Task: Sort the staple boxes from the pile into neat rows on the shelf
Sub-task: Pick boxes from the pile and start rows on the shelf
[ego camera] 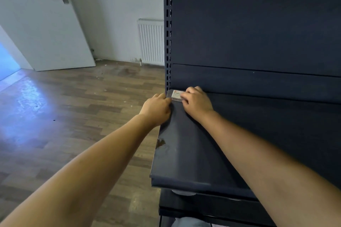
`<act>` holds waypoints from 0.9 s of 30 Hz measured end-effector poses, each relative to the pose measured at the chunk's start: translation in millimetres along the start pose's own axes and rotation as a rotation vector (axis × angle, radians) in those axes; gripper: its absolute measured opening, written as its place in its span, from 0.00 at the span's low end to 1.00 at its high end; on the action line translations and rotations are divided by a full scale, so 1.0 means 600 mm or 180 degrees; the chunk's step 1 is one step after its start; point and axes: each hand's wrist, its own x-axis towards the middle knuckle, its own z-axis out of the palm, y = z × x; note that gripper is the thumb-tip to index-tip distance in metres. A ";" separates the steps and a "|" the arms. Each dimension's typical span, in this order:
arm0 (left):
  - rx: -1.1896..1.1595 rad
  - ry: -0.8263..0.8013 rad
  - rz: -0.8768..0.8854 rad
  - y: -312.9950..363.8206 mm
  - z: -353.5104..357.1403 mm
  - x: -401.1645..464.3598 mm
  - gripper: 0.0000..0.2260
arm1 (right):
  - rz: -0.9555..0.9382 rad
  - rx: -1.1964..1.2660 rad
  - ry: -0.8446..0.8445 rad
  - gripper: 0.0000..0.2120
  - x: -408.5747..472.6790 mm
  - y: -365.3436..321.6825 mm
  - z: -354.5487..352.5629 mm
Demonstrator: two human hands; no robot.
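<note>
With the staple box (pixel 176 95) sitting at the shelf's (pixel 184 145) far left corner, mid-frame, the right hand (pixel 197 104) pinching its right end and the left hand (pixel 156 109) curled against the shelf edge, a hard nudge risks tipping it off that side.

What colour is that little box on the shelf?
The staple box is white with dark lettering and a small red mark, seen in the head view.
</note>
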 end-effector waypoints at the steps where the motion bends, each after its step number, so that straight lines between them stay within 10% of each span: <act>1: 0.0004 0.0022 0.0002 -0.001 0.001 0.001 0.15 | -0.0004 0.0023 -0.0001 0.11 0.005 -0.001 0.000; 27: 0.0425 -0.0126 0.0203 0.101 -0.085 -0.015 0.18 | 0.0335 -0.0467 -0.0149 0.20 -0.077 -0.012 -0.086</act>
